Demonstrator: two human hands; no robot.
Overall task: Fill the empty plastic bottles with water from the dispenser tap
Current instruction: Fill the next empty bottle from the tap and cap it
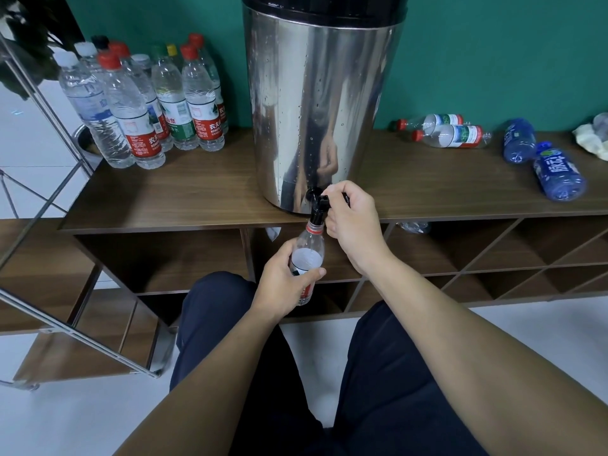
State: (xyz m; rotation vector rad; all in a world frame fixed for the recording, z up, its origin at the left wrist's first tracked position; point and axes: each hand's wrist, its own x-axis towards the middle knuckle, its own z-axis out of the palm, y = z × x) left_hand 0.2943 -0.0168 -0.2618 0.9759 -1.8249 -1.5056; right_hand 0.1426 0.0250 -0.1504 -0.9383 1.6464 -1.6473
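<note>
My left hand grips a bottle right under the tap. My right hand holds the tap's handle. Full bottles stand left of the tap.

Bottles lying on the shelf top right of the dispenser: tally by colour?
clear bottles with red caps: 2
blue bottles: 2
Total: 4
Not counted: the bottle in the left hand under the tap.
</note>
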